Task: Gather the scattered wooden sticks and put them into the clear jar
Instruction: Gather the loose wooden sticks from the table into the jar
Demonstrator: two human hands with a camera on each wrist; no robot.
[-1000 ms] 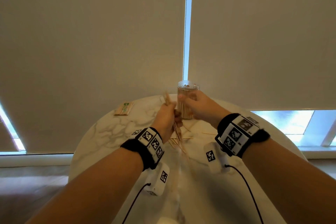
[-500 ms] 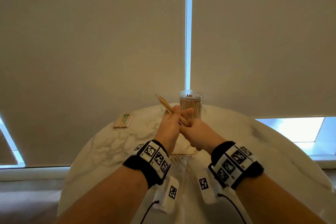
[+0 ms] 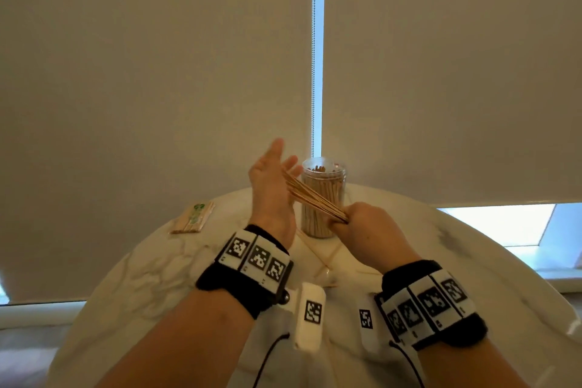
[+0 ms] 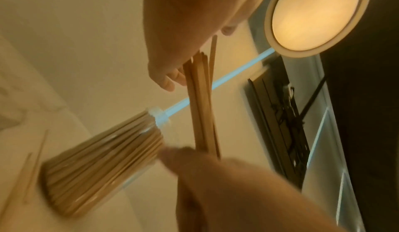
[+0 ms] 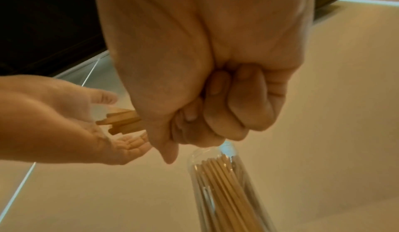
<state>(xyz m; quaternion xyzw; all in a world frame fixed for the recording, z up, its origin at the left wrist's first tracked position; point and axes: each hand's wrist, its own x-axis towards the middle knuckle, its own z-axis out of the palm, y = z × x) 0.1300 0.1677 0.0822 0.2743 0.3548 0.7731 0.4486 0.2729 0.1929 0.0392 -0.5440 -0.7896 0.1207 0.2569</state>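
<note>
My right hand point(image 3: 365, 224) is fisted round a bundle of sticks point(image 3: 311, 195), raised just near of the jar point(image 3: 322, 198); my left hand point(image 3: 271, 186) is spread flat, palm against the bundle's far-left ends. The jar stands upright at the worktop's point(image 3: 157, 271) far side, packed with sticks; loose sticks point(image 3: 318, 257) lie near it, a packet point(image 3: 192, 217) far left.

Dim warm light from ceiling lamp point(image 4: 316, 13); wrist views motion-blurred, edges warped.

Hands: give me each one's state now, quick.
Left hand: open, fingers straight, palm against the stick tips.
Right hand: fist gripping the bundle of sticks.
</note>
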